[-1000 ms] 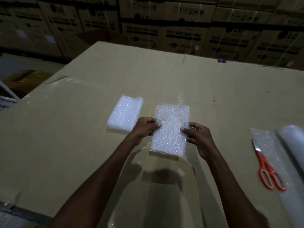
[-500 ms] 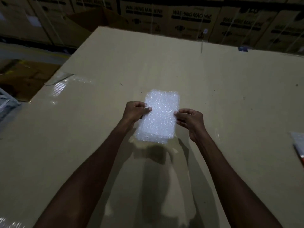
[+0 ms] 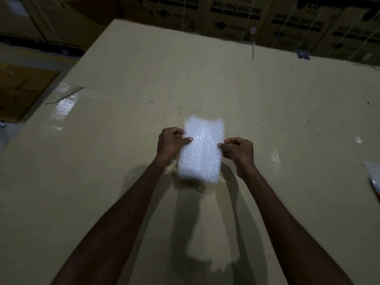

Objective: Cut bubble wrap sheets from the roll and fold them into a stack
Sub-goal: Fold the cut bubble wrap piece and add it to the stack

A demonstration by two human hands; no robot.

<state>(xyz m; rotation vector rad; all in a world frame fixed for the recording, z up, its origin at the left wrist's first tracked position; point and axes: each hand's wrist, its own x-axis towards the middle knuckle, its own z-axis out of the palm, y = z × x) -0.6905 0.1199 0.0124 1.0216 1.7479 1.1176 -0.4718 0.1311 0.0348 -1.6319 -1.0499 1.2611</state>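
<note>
White folded bubble wrap (image 3: 200,148) is pinched at its side edges by our left hand (image 3: 171,141) and right hand (image 3: 239,153), above the cardboard surface (image 3: 123,140). Since a second ago the other folded piece has left view. Only a cut-off, unclear sliver shows at the right edge.

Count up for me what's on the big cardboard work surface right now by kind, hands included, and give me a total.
Folded bubble wrap pads: 1, the white pad, held at its sides
Hands: 2, left hand and right hand, each with a pinching grip on the pad
Partly visible items at the right edge: 1, a clear sheet with something orange, too cropped to identify
Total: 4
</note>
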